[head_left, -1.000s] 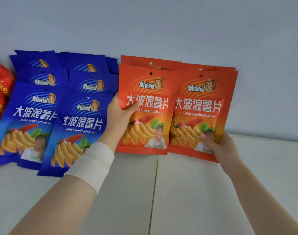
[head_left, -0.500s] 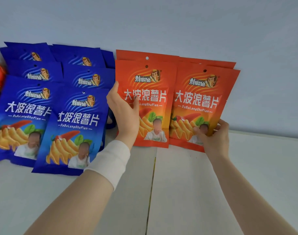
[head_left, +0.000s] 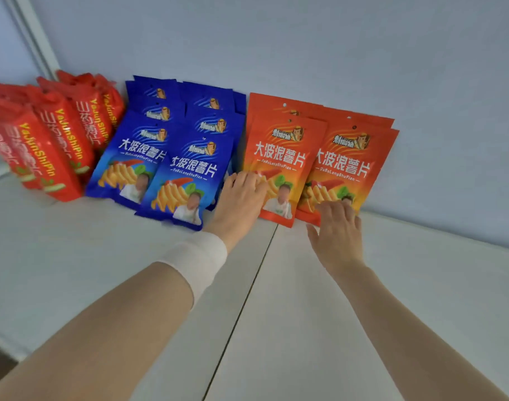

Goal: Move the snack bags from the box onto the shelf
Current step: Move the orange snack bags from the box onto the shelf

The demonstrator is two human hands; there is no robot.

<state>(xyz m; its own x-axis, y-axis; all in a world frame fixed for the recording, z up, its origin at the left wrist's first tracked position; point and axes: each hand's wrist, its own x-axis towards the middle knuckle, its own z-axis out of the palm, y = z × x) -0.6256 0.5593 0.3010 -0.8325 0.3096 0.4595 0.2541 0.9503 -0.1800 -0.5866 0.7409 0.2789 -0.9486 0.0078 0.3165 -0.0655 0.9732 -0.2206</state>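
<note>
Two front orange snack bags lean against the wall on the white shelf (head_left: 392, 285): the left orange bag (head_left: 279, 151) and the right orange bag (head_left: 348, 163), with more orange bags behind them. My left hand (head_left: 241, 198) lies with straight fingers against the lower left of the left orange bag. My right hand (head_left: 337, 227) is spread flat at the bottom of the right orange bag, fingers relaxed, gripping nothing. The box is out of view.
Several blue snack bags (head_left: 186, 169) stand in rows to the left of the orange ones. Several red bags (head_left: 48, 146) lean at the far left near the corner. A seam (head_left: 247, 299) runs down the shelf between my arms.
Both hands have let go of the orange bags, which now lean against the wall. The hands slid down to the bags' bottoms with flat fingers. The view shifted, showing the red bags at left.
</note>
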